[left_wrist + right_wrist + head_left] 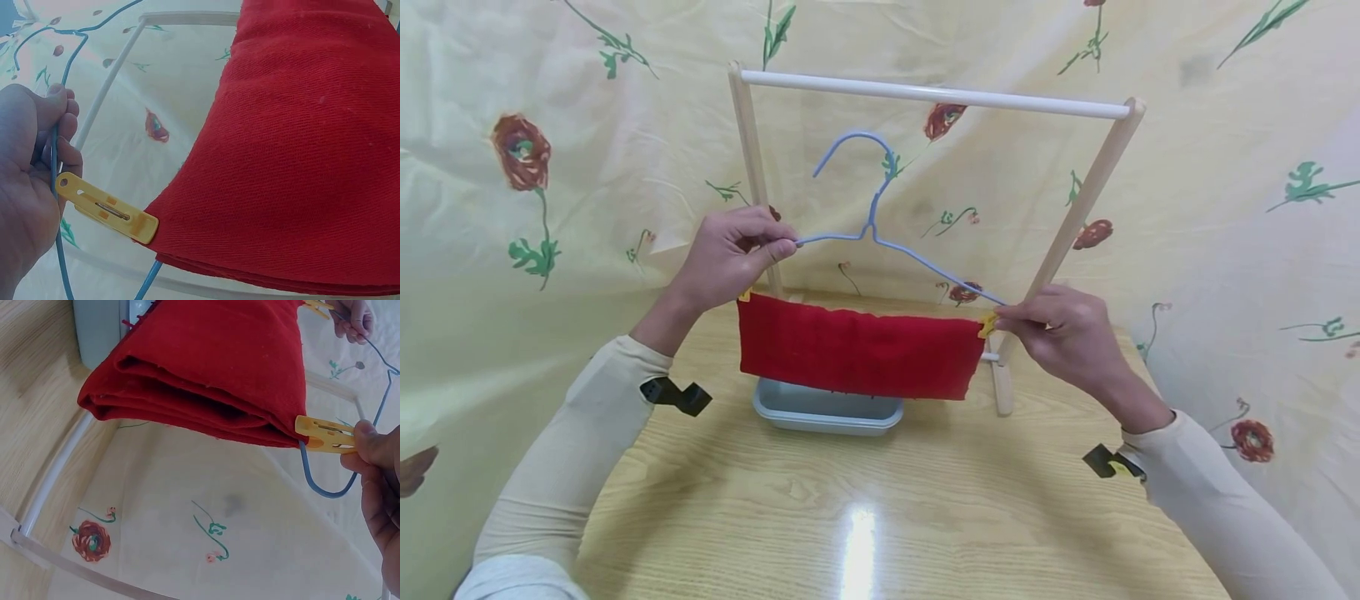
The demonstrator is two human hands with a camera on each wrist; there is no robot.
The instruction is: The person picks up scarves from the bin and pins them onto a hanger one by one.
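Observation:
A blue wire hanger (pixel 874 204) is held up between both hands, its hook pointing upward. My left hand (pixel 730 254) grips the hanger's left shoulder, thumb pressed over the wire. From the lower bar hangs a folded red cloth (pixel 861 350), several layers thick. A yellow clothespin (pixel 106 209) fastens its left corner, just beside the left palm. Another yellow clothespin (pixel 325 434) clamps the right corner, where the hanger's end curves round. My right hand (pixel 1063 333) pinches the outer end of this clothespin between thumb and fingers, against the hanger's right shoulder.
Behind the hanger stands a wooden rack with a white top rod (pixel 932 93) and slanted wooden legs (pixel 1086 196). A pale blue-grey basin (pixel 827 423) sits on the wood-grain table (pixel 760 517), partly covered by the cloth. Flower-patterned fabric (pixel 647 142) hangs at the back and sides.

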